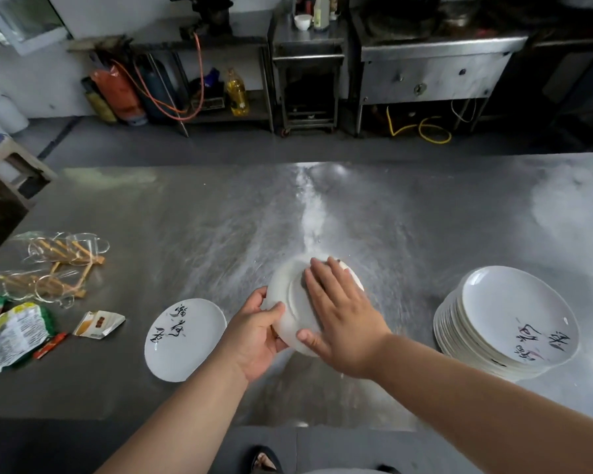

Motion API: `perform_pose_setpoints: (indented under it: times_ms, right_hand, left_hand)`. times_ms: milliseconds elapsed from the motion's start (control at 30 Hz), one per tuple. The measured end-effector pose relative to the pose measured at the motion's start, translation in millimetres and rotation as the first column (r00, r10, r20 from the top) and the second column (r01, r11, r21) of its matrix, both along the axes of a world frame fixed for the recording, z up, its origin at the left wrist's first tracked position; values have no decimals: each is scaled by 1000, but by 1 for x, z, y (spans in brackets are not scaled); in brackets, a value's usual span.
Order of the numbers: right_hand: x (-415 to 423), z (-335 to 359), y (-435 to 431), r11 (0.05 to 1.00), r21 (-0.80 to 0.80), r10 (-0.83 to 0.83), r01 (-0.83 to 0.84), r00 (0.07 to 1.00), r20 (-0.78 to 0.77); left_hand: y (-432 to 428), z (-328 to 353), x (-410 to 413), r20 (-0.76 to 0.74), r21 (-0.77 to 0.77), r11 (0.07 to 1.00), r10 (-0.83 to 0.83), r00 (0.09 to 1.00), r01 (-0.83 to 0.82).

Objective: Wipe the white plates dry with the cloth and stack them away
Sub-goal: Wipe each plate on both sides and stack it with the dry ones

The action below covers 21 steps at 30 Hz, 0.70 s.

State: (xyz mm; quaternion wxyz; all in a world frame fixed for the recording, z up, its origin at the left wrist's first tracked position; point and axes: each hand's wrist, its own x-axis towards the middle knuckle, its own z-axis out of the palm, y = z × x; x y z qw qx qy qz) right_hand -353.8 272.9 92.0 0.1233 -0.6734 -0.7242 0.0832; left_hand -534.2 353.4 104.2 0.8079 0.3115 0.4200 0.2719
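The left hand (pixel 254 336) has its grip curled round the rim of an upturned plate (pixel 288 285), held tilted just above the tabletop (pixel 220 217). The right hand (pixel 339 319) lies flat on the plate's underside, fingers straight, grasping nothing. A second plate (pixel 182 340) lies face up to the left and a stack (pixel 507 319) stands to the right. Both bear brush-script characters I cannot read. The print on the green packet (pixel 18 330) is too small to read.

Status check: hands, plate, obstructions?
Left hand grips held plate rim; right hand flat on its underside. Cloth not clearly visible. Lone plate to the left, stack to the right, both clear of hands.
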Motion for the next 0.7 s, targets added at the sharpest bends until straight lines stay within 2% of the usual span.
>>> perform_pose_setpoints:
  times_ms: [67,133,167,233,300,333,367,433,533,600,700]
  right_hand:
    - [-12,1,-16,982,50,180,-182,983,46]
    - [-9,-1,-18,964,54,256,-261,963,89]
    - [-2,0,-13,966,72,242,-250,965,102]
    - [15,9,0,991,70,108,-114,991,77]
    - [25,18,7,999,-10,-47,48,999,15]
    - [24,20,6,997,-29,-76,76,997,5]
    - [19,21,1,998,-3,-59,59,998,0]
    - [4,21,-14,991,94,90,-91,996,13]
    - [-2,12,-25,963,105,242,-248,968,62]
    - [8,12,-15,972,146,178,-184,983,52]
    - [28,24,1,986,166,-13,18,1000,-28]
  left_hand:
    - [5,5,3,18,-3,1000,23,1000,-23]
    - [8,9,2,18,2,1000,24,1000,-24]
    - [9,10,2,25,4,1000,22,999,-22]
    - [10,11,-1,31,16,1000,10,999,-11]
    - [11,15,-3,28,38,999,-1,1000,0]
    - [11,17,-2,34,46,999,2,999,-3]
    - [11,19,-1,41,51,999,12,999,-14]
    - [11,25,3,66,51,998,45,997,-49]
    - [11,29,8,77,19,997,67,995,-69]
    - [11,31,8,81,-7,997,83,993,-82]
    - [10,33,8,81,-3,997,83,993,-83]
